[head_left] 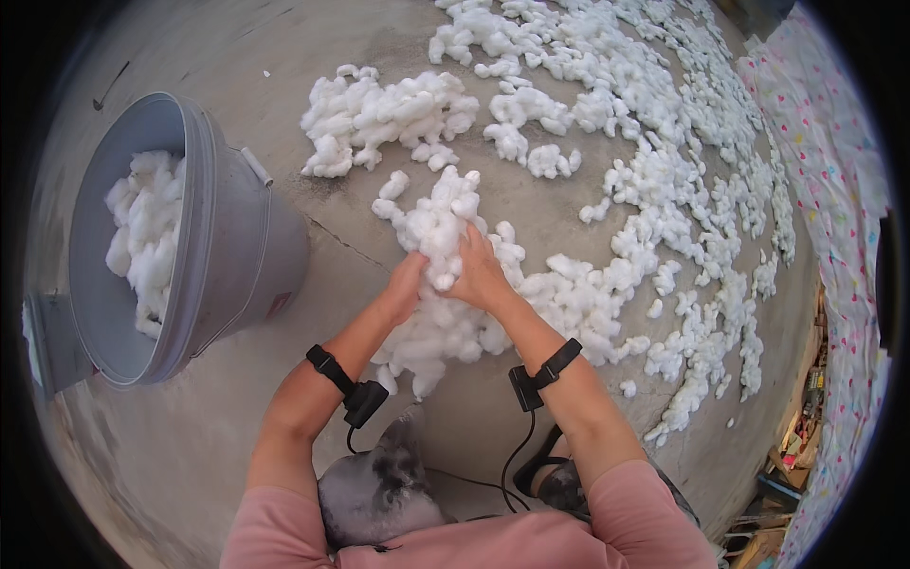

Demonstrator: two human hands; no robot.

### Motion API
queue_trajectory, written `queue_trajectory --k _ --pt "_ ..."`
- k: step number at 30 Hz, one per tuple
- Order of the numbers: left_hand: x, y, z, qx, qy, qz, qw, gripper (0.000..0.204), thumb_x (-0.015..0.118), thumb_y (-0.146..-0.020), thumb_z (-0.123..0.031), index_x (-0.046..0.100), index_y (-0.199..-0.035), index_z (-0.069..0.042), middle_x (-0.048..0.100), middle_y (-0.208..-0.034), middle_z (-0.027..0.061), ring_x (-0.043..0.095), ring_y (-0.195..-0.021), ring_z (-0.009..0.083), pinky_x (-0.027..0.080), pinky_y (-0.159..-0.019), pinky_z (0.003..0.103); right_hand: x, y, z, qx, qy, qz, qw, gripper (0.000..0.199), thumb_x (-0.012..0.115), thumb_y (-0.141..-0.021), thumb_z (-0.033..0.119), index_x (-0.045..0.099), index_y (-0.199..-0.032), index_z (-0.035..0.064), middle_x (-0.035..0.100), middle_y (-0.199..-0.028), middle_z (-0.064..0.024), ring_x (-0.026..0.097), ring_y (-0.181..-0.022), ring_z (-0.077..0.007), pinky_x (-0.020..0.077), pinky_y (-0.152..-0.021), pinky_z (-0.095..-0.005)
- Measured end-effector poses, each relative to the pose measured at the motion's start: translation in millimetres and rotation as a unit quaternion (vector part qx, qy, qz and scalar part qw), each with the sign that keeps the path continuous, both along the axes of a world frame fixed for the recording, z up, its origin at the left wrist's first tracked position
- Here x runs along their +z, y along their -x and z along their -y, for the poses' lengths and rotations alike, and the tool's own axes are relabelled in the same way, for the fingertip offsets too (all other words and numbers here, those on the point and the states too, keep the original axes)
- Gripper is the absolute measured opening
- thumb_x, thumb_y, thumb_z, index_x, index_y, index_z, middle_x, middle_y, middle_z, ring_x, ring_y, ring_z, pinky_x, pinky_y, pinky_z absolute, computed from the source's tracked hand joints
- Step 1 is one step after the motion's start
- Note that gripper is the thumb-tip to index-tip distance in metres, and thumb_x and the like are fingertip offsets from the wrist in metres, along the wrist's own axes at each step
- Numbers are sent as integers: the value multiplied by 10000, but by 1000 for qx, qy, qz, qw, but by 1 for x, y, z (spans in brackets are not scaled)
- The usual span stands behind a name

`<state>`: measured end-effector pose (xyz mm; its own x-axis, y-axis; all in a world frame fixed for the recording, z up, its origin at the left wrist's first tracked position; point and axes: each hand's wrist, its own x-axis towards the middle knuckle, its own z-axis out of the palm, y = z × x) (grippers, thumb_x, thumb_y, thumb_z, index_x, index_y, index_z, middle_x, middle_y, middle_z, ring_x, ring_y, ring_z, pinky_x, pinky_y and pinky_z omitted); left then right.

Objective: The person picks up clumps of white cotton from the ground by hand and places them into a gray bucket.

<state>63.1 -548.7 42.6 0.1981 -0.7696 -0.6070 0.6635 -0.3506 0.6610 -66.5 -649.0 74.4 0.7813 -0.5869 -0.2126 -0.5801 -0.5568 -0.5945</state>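
Currently your left hand [406, 284] and right hand [480, 275] press together into one clump of white fibre stuffing [436, 223], fingers curled closed around the tuft between them. Clump is fluffy, bright white, lumpy, made of many small puffs clinging together; it continues beneath your wrists in a loose mound [445, 337]. Each forearm carries a black strap with a small black box and cable.

Taking the held clump as reference: just beyond it lies a separate patch of stuffing [379, 119]; to its right and farther away, a wide scattered spread of puffs [682, 180] curves across the floor. Well to its left, a grey plastic bucket [223, 247] lies tilted on its side, mouth facing you, with more stuffing [142, 237] inside.

Surface: bare grey concrete floor [284, 57], with a thin crack running between bucket and clump. Far right of the clump, a pale patterned cloth [834, 190] borders the floor.
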Motion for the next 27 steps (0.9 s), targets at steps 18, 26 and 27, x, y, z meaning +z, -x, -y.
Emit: queue_trajectory --k 18,26,27 --pt "286 -53 -123 252 428 521 695 739 650 -900 -140 237 -1508 -67 467 -1396 218 529 -1235 295 517 -920 411 322 -97 -47 69 233 537 808 616 819 -738 180 521 -1234 -32 566 -1167 -142 608 -1048 -283 534 -807 -365" --pt "249 -38 -207 188 216 538 793 190 535 -917 63 649 -1055 -1 635 -1054 112 638 -843 157 508 -670 264 365 -230 -134 238 81 634 732 685 823 -703 268 519 -1247 -17 558 -1195 -161 559 -1149 -326 532 -895 -392" --pt "239 -32 -207 167 196 518 816 197 554 -914 44 651 -1071 -26 640 -1045 86 638 -844 150 510 -673 263 353 -239 -133 246 67 630 733 690 822 -701 273 519 -1249 -16 558 -1197 -163 556 -1155 -330 530 -903 -395"
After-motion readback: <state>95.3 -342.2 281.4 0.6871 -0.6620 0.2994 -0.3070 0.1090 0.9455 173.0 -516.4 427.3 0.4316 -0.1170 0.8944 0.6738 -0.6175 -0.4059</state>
